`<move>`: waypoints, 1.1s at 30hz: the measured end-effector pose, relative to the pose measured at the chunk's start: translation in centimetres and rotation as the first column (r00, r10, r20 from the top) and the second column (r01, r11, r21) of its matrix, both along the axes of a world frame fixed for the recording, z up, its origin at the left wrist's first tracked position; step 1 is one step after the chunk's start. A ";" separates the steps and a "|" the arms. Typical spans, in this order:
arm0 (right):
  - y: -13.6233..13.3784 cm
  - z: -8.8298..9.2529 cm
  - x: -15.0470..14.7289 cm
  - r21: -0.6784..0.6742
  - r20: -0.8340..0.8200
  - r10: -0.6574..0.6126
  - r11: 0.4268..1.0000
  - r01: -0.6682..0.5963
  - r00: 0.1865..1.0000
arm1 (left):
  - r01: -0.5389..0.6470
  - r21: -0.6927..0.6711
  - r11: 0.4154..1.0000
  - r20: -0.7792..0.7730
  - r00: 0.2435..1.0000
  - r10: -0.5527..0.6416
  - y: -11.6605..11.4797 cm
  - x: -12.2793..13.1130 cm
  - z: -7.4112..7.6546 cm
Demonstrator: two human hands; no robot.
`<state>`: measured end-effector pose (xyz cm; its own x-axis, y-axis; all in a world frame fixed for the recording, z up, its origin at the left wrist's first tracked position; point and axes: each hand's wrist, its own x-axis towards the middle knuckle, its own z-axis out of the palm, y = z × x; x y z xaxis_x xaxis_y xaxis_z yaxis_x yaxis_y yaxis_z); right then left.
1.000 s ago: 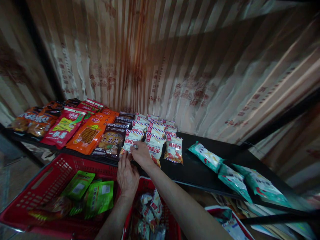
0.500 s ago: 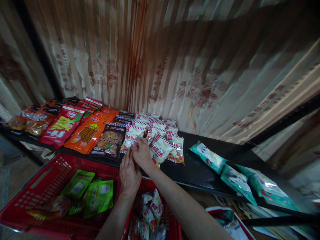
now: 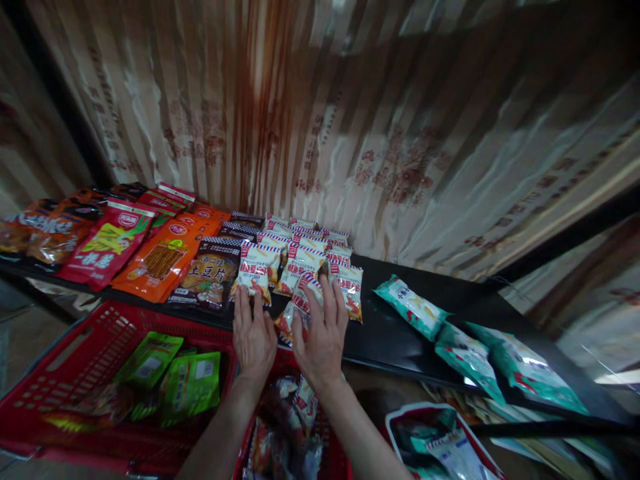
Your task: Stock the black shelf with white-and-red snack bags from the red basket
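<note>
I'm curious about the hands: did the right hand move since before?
Yes. The right hand slid rightward, away from the brown packet, and now lies flat on a white snack packet.

Three small snack packets lie at the front of the black shelf [image 3: 395, 333] under your fingertips: white pouches with red-and-blue striped top edges, red lettering and an orange-red picture low on the face. The left packet [image 3: 256, 270] lies flat, top edge toward the wall, with your left hand [image 3: 254, 337] touching its lower end. The middle packet [image 3: 299, 301] lies tilted, partly beneath your flat right hand [image 3: 320, 337]. The right packet [image 3: 350, 287] lies straight, just beside it, under your outer fingers. Matching packets [image 3: 305, 241] overlap in rows behind.
</note>
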<state>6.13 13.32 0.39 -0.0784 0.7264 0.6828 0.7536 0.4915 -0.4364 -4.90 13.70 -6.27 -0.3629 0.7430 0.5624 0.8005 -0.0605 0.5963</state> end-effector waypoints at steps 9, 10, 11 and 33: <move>-0.2 -4.7 1.7 -0.329 -0.325 -0.214 0.939 0.102 0.921 | -0.001 0.025 1.000 -0.018 1.000 0.002 0.0 0.2 0.2; -0.1 -4.9 1.7 -0.334 -0.361 -0.201 0.940 0.076 0.911 | -0.006 0.030 1.000 -0.020 1.000 0.006 0.0 0.1 0.1; 0.0 -5.1 1.7 -0.330 -0.392 -0.183 0.943 0.048 0.902 | -0.009 0.035 0.999 -0.017 1.000 0.010 0.1 0.1 0.1; 3.8 -4.9 1.3 -0.156 -0.172 -0.006 0.987 -0.022 0.985 | 0.009 0.034 0.999 0.042 0.999 -0.010 0.4 0.2 -0.3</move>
